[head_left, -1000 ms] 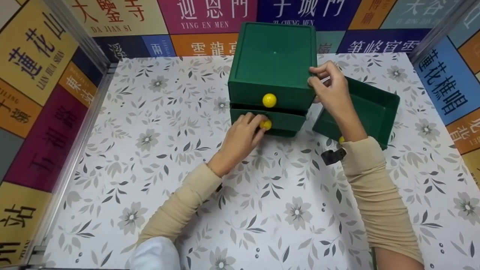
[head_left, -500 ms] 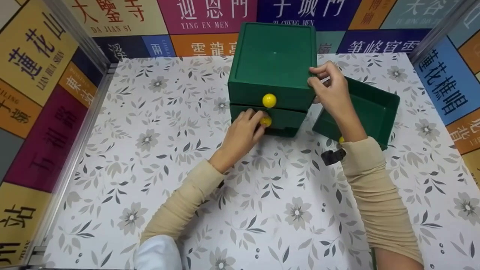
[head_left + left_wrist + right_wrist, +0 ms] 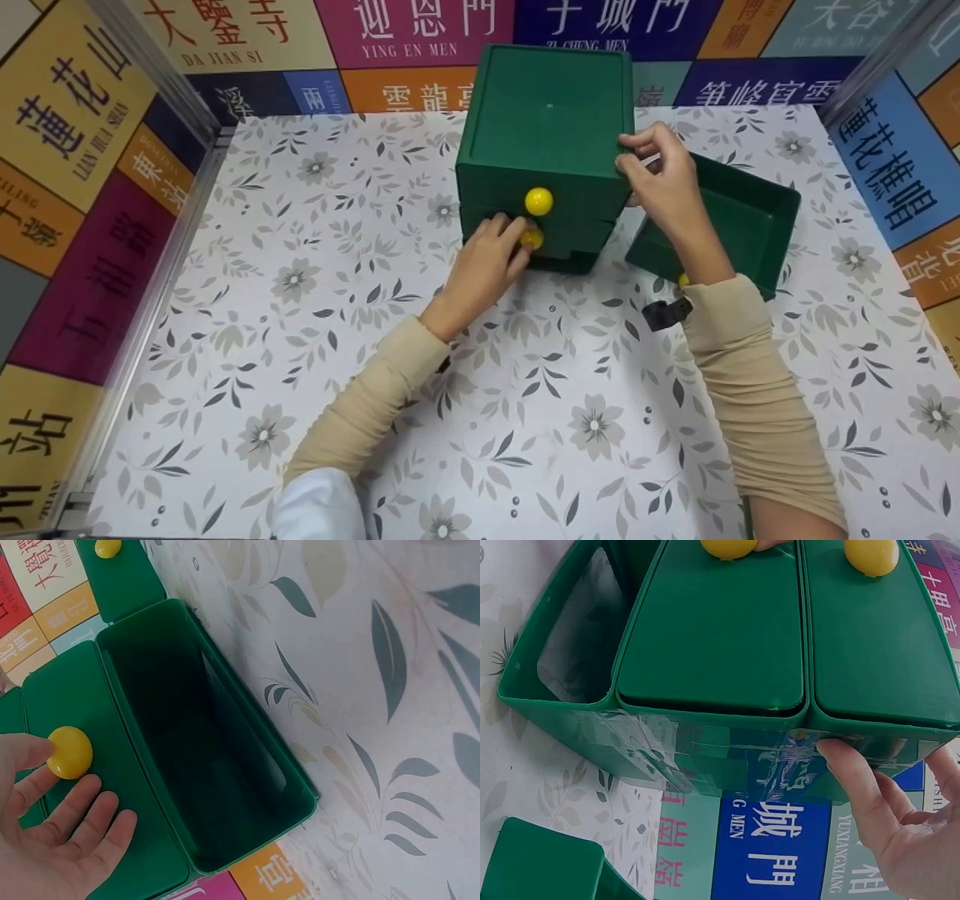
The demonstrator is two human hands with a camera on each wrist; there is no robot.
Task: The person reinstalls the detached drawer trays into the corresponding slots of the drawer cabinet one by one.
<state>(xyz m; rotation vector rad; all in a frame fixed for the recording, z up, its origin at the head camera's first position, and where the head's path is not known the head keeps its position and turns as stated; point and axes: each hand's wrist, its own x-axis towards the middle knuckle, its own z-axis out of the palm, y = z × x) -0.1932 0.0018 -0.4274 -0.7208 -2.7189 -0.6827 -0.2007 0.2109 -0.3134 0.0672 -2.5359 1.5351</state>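
Note:
A green drawer cabinet (image 3: 551, 105) stands near the back of the table. My left hand (image 3: 484, 259) is at its middle drawer (image 3: 142, 840), thumb and forefinger on the yellow knob (image 3: 70, 753) while the other fingers lie against the front. That drawer sits flush in the cabinet. Above it, the top drawer's yellow knob (image 3: 538, 201) is untouched. The lowest slot (image 3: 195, 742) is an open hollow without a drawer. My right hand (image 3: 664, 176) grips the cabinet's upper right side, its thumb beside clear tape (image 3: 705, 742) in the right wrist view.
To the cabinet's right lies a loose green drawer (image 3: 742, 217), open side up, its yellow knob (image 3: 683, 279) partly behind my right wrist. Panels with large printed characters (image 3: 427, 30) wall the table at the back and sides. A floral cloth (image 3: 525, 420) covers the table.
My left hand has pushed the middle drawer in, and the dark gap above its front has closed. My right hand has stayed at the cabinet's side.

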